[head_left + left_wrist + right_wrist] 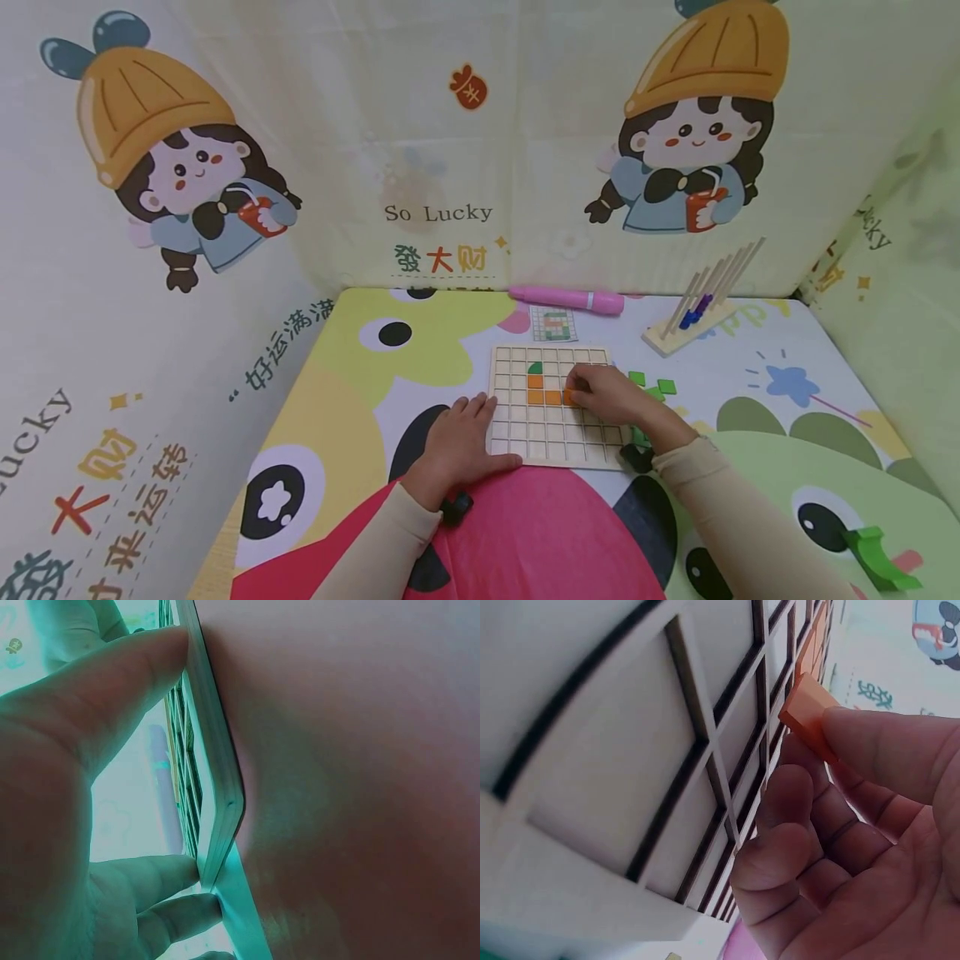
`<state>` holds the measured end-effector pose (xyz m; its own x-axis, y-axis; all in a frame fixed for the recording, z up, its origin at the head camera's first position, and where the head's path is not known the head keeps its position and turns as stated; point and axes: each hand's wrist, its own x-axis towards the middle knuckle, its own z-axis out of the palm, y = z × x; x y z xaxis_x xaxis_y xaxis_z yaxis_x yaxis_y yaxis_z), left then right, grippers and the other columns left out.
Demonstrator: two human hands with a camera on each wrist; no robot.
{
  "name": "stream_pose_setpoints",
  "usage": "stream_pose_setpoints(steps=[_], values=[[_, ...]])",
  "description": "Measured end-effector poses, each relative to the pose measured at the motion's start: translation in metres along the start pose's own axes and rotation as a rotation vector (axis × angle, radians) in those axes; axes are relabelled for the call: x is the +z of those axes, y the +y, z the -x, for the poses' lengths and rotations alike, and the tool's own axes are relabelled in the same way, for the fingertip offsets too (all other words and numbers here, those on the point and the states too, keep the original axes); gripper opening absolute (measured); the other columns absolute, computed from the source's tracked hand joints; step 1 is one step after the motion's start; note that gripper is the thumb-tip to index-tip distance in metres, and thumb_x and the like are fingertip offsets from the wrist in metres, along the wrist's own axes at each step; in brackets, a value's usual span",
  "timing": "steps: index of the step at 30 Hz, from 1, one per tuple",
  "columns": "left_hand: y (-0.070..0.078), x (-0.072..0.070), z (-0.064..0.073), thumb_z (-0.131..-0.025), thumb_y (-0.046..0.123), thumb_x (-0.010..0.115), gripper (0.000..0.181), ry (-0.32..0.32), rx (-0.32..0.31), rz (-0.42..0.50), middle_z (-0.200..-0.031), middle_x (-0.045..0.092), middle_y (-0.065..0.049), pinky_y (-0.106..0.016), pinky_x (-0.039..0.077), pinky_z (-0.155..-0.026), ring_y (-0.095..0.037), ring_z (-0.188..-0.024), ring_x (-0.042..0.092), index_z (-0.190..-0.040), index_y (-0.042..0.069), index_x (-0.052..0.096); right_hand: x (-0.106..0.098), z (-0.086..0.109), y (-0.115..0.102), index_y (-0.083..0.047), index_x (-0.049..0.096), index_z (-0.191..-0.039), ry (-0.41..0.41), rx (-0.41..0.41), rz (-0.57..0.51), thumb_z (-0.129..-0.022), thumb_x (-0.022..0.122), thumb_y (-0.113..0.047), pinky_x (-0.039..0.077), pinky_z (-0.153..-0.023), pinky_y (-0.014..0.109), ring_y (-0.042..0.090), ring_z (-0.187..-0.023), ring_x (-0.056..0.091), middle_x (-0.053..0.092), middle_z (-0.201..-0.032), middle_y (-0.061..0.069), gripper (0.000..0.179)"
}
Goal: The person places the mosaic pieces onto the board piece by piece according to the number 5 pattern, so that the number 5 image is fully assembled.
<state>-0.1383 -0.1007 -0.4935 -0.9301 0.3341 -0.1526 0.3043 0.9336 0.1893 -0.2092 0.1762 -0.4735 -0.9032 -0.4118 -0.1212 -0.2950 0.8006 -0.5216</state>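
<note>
A wooden grid board (517, 446) lies on the patterned table cover, with an orange square tile (536, 382), more orange tiles below it and a green rounded tile (535, 367) in its cells. My right hand (611, 392) is over the board's right half. Between its thumb and fingers it pinches an orange tile (810, 712), close against the grid in the right wrist view. My left hand (461, 442) rests at the board's left front corner; in the left wrist view its thumb (127, 682) and fingers touch the board's edge (217, 765).
Green tiles (666, 387) lie right of the board, partly behind the right forearm. Behind the board are a small pattern card (553, 324) and a pink pen-shaped object (566, 299). A wooden peg stand (678, 337) with blue and purple beads stands back right. A green curved piece (879, 562) is front right.
</note>
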Motion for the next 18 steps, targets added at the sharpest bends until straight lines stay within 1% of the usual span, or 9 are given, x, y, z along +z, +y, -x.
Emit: stream_pose_setpoints(steps=[5,11,15,18], values=[[-0.0003,0.0007,-0.0011,-0.079,0.075,0.07,0.105,-0.002,0.003,0.005,-0.163,0.043,-0.008,-0.053,0.044,-0.115,-0.035,-0.148,0.041,-0.16,0.015,0.04,0.0019,-0.0031,-0.0013,-0.012,0.066,-0.098,-0.012,0.01,0.021,-0.098,0.069,-0.014,0.048,-0.076,0.035,0.017,-0.083,0.056,0.064,-0.088,-0.002,0.004],[-0.0011,0.0023,-0.0018,-0.079,0.075,0.07,0.106,0.0,0.005,-0.002,-0.164,0.042,-0.007,-0.052,0.043,-0.115,-0.035,-0.148,0.041,-0.161,0.015,0.039,0.0029,-0.0033,-0.0011,-0.012,0.066,-0.096,-0.016,0.04,0.016,-0.099,0.068,-0.013,0.048,-0.079,0.036,0.018,-0.085,0.056,0.065,-0.089,-0.002,0.004],[-0.0011,0.0028,-0.0024,-0.079,0.074,0.07,0.106,0.002,0.009,-0.008,-0.164,0.042,-0.008,-0.052,0.044,-0.115,-0.034,-0.148,0.041,-0.161,0.015,0.04,0.0033,-0.0046,-0.0011,-0.01,0.067,-0.096,-0.01,0.037,0.017,-0.099,0.068,-0.012,0.049,-0.079,0.037,0.018,-0.084,0.056,0.065,-0.089,-0.001,0.005],[-0.0007,0.0024,-0.0019,-0.079,0.075,0.07,0.105,0.005,0.008,-0.008,-0.163,0.043,-0.008,-0.052,0.044,-0.115,-0.034,-0.147,0.042,-0.16,0.014,0.041,0.0043,-0.0062,-0.0018,-0.009,0.07,-0.097,0.004,0.029,0.044,-0.098,0.068,-0.011,0.051,-0.079,0.038,0.018,-0.083,0.056,0.066,-0.089,0.0,0.003]])
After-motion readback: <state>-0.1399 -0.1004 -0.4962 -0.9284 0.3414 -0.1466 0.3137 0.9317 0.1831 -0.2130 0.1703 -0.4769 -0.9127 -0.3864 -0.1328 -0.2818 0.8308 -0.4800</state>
